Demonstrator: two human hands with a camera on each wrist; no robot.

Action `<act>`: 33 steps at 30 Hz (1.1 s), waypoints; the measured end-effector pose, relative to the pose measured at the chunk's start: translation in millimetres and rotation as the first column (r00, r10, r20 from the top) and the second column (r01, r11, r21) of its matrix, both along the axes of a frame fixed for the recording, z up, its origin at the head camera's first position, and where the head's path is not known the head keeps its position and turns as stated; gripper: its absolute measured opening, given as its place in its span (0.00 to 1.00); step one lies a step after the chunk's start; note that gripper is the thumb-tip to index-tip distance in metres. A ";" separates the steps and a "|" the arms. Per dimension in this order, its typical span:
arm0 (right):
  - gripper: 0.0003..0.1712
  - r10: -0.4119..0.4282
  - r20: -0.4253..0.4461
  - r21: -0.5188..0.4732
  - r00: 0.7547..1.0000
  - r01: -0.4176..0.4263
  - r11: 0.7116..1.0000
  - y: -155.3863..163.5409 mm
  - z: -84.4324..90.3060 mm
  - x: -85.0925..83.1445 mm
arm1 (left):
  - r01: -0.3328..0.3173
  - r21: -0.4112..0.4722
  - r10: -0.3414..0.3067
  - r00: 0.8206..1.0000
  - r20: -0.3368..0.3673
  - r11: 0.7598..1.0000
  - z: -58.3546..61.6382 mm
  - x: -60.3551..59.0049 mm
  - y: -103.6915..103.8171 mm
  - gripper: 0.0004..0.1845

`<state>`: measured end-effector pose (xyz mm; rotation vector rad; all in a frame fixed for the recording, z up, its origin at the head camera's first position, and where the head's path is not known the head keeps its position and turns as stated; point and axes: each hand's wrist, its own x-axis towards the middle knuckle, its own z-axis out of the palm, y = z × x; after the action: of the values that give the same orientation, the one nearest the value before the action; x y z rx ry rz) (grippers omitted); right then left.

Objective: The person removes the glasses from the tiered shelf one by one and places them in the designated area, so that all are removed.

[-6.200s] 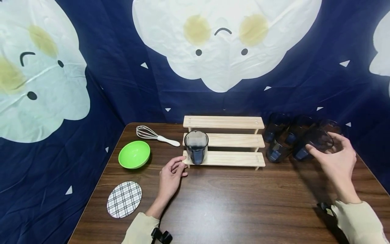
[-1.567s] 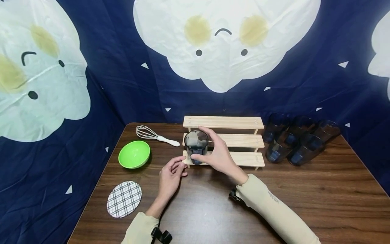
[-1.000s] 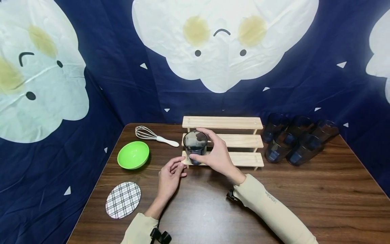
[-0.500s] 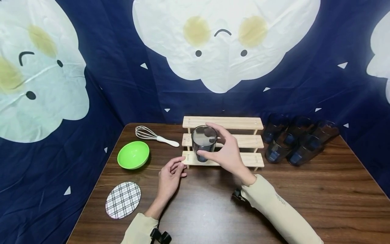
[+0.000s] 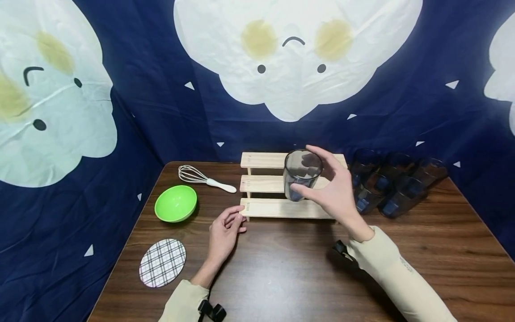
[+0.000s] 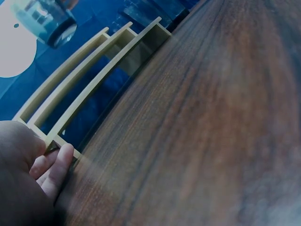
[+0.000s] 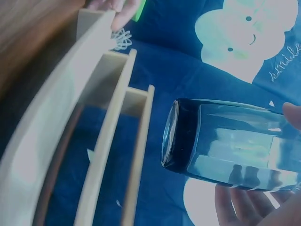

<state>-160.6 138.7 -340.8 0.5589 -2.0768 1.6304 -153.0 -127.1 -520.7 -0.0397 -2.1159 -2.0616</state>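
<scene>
Right hand is gripping a dark glass tumbler, thumb on the near side and fingers curling round the far side, holding it upright in the air above the middle and lower steps of the wooden stepped rack, clear of every step. The right wrist view is showing the tumbler's base well off the rack's slats. Left hand is resting on the brown table, fingertips lying loosely curled against the left end of the rack's lowest step, holding nothing. A cluster of matching dark tumblers is standing just right of the rack. A green bowl, a whisk and a plaid oval coaster are sitting on the table's left side.
</scene>
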 end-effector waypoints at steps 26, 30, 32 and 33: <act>0.42 -0.069 -0.150 -0.365 0.986 0.010 0.931 99.3 27.5 6.6 | -0.004 0.006 0.004 1.000 0.024 1.000 2.6 0.7 -4.1 0.12; 0.43 -0.096 -0.163 -0.398 0.982 0.024 0.917 121.3 22.2 3.9 | 0.005 0.008 -0.005 1.000 0.022 1.000 1.6 0.4 -3.3 0.11; 0.44 -0.105 -0.171 -0.409 0.980 0.027 0.912 131.4 20.4 4.4 | 0.011 0.011 -0.011 1.000 0.024 1.000 1.3 0.3 -2.5 0.11; 0.44 -0.114 -0.175 -0.404 0.978 0.034 0.914 136.2 19.7 4.9 | 0.012 0.016 -0.013 0.999 0.029 1.000 1.2 0.2 -2.2 0.11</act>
<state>-155.7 275.0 -321.1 0.4687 -1.5454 1.8082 -152.8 -129.2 -519.5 -0.0208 -2.1213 -2.0983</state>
